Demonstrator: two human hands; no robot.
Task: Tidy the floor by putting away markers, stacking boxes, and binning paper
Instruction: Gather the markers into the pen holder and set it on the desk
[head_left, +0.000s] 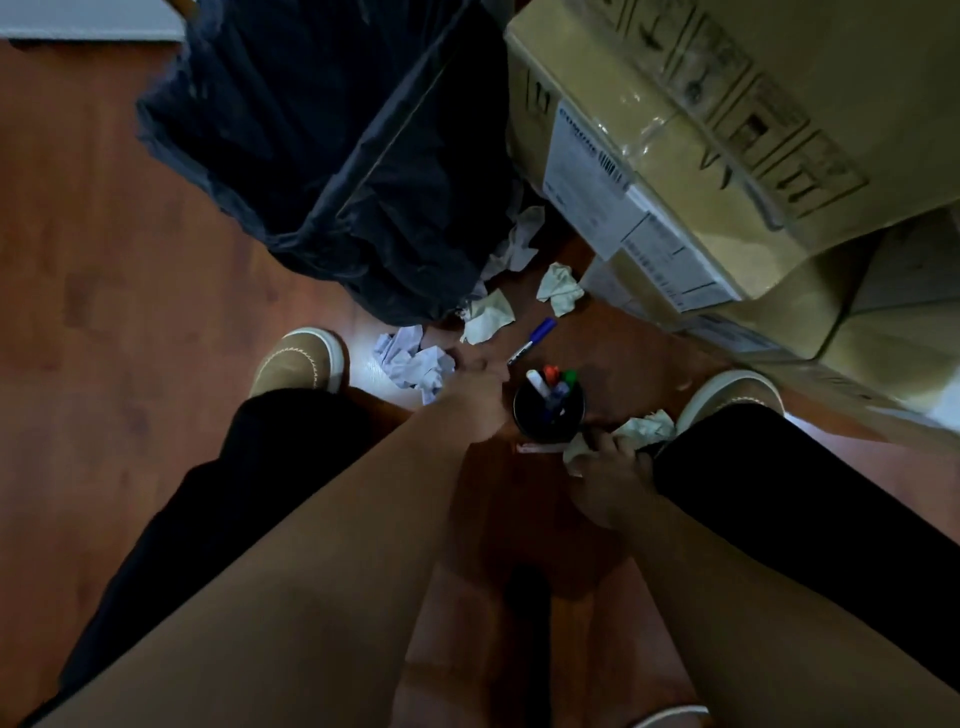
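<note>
- Two bare forearms reach down from the bottom of the view between legs in black trousers (218, 499), over a reddish-brown wooden floor (93, 249).
- The right hand (605, 486) has its fingers curled around a pale crumpled paper ball (641, 428) lying just inside the right tan shoe with a white sole (727, 397).
- The left hand (475, 402) hangs low beside a round black pen cup (548, 415); its fingers are blurred and turned away, so their spread cannot be told.
- The cup stands upright on the floor between the two hands, holding several markers with white, orange, green and blue ends (550, 387).
- Just beyond the cup a loose blue-capped marker (532, 340) lies flat on the floor, tilted toward the boxes.
- A white crumpled sheet (415, 361) lies left of it, near the left tan shoe (298, 358).
- Two greenish-white paper wads (488, 317) (558, 288) lie farther on, the first touching the foot of the bin, with another white scrap (517, 241) between bin and boxes.
- A bin lined with a dark plastic bag (322, 130) stands at the far centre, its mouth open.
- To the right, large tan cardboard boxes with white shipping labels (727, 130) are stacked one upon another.
</note>
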